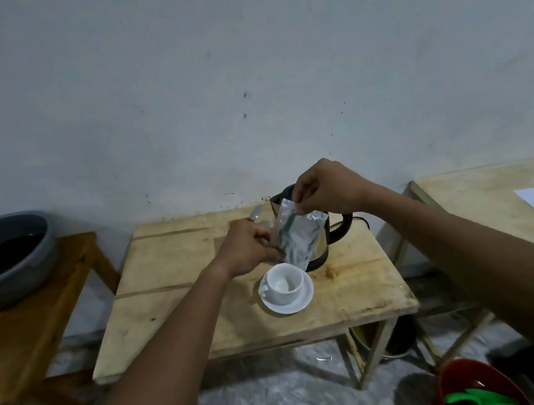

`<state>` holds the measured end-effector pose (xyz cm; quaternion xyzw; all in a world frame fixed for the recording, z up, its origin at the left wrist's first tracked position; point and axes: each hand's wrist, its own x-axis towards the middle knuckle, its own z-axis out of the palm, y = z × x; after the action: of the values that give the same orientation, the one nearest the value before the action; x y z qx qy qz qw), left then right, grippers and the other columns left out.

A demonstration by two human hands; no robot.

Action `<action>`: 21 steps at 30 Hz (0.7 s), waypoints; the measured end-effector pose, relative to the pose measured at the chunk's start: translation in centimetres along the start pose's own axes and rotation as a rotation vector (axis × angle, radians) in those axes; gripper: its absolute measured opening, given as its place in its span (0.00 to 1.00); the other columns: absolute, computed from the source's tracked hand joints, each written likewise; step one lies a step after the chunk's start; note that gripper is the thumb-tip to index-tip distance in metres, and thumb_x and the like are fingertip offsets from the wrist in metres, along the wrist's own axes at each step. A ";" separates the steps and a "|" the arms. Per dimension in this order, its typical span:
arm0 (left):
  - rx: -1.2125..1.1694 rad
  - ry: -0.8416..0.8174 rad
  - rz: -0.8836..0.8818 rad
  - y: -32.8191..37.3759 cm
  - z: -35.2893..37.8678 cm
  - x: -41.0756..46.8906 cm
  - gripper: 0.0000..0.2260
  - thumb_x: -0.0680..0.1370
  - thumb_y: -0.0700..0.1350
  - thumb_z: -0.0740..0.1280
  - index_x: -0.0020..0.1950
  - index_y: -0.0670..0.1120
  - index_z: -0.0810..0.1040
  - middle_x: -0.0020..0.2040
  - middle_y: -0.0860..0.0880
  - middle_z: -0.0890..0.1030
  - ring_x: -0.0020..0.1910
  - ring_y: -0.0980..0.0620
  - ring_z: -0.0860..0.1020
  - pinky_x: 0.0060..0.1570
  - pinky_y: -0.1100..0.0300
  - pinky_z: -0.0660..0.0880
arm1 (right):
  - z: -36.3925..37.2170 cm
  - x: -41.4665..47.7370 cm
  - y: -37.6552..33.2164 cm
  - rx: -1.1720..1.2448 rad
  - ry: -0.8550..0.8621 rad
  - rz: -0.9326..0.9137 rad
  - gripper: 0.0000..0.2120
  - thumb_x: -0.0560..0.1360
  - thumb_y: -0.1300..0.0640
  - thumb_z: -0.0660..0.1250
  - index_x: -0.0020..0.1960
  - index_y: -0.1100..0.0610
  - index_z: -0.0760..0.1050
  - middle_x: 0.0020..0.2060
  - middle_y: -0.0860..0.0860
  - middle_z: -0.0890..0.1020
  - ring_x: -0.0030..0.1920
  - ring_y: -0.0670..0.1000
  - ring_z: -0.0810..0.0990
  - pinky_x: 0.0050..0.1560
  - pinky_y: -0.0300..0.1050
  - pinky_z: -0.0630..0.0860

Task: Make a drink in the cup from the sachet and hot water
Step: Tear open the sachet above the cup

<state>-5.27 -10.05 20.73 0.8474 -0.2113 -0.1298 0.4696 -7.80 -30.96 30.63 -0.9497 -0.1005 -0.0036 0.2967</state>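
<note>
Fingers point(297, 202) of the right hand point(326, 190) pinch the top corner of the crinkled silver foil sachet point(295, 238) while the left hand point(248, 246) grips its lower edge above the white ceramic cup point(284, 284) on the wooden surface point(177, 306), apparently tearing it open, both arms outstretched; next, tip powder in.

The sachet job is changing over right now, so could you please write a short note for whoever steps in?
Left hand: grips the silver sachet at its lower left edge.
Right hand: pinches the sachet's top corner, as if tearing it; whether it is open cannot be told.
Sachet: held tilted above the white cup, in front of the kettle.
Cup: on its saucer on the wooden table, apparently no liquid in it.
Spoon: on the table behind the left hand.
Left to do: empty the sachet, pour hot water, probably stir.
</note>
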 end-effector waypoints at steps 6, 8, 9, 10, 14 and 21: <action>-0.301 0.107 -0.002 4.5 0.9 -1.3 0.10 0.76 0.44 0.74 0.53 0.40 0.86 0.45 0.47 0.85 0.42 0.56 0.80 0.46 0.63 0.77 | -2.3 -1.7 0.2 0.051 -0.054 -0.047 0.05 0.68 0.61 0.79 0.41 0.54 0.85 0.33 0.47 0.85 0.34 0.44 0.82 0.39 0.38 0.77; -0.386 0.141 -0.009 5.9 0.9 -1.4 0.11 0.76 0.45 0.74 0.56 0.41 0.86 0.51 0.47 0.87 0.50 0.53 0.83 0.56 0.56 0.79 | -2.7 -2.0 0.0 0.061 -0.074 -0.055 0.04 0.68 0.61 0.79 0.41 0.55 0.86 0.31 0.47 0.85 0.31 0.43 0.80 0.38 0.39 0.76; -0.395 0.151 -0.013 6.4 1.0 -1.3 0.11 0.76 0.44 0.74 0.56 0.41 0.86 0.52 0.46 0.87 0.52 0.52 0.83 0.58 0.53 0.79 | -3.0 -2.3 0.0 0.070 -0.075 -0.057 0.04 0.68 0.61 0.79 0.40 0.55 0.86 0.30 0.46 0.84 0.30 0.43 0.79 0.37 0.39 0.75; -0.403 0.152 -0.018 6.7 1.1 -1.4 0.12 0.76 0.44 0.74 0.56 0.40 0.86 0.53 0.44 0.87 0.52 0.51 0.82 0.59 0.51 0.78 | -3.2 -2.4 0.0 0.081 -0.073 -0.060 0.04 0.68 0.61 0.80 0.40 0.55 0.86 0.29 0.45 0.83 0.30 0.43 0.78 0.36 0.38 0.75; -0.517 0.137 -0.041 7.3 1.6 -1.4 0.12 0.75 0.38 0.73 0.57 0.35 0.83 0.56 0.39 0.85 0.53 0.49 0.81 0.61 0.51 0.77 | -4.1 -3.1 0.1 0.120 -0.043 -0.090 0.02 0.70 0.60 0.78 0.42 0.54 0.87 0.35 0.47 0.87 0.36 0.41 0.81 0.39 0.34 0.75; -0.527 0.065 -0.031 8.9 1.1 -1.0 0.05 0.79 0.40 0.69 0.51 0.41 0.85 0.38 0.52 0.85 0.35 0.59 0.82 0.36 0.67 0.77 | -4.3 -3.0 -0.2 0.223 0.052 -0.051 0.04 0.72 0.62 0.75 0.40 0.56 0.87 0.31 0.46 0.85 0.33 0.40 0.79 0.38 0.35 0.75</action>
<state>-8.66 -14.52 27.73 0.7026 -0.1420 -0.1600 0.6787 -10.59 -33.80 34.03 -0.9074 -0.1167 -0.0248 0.4030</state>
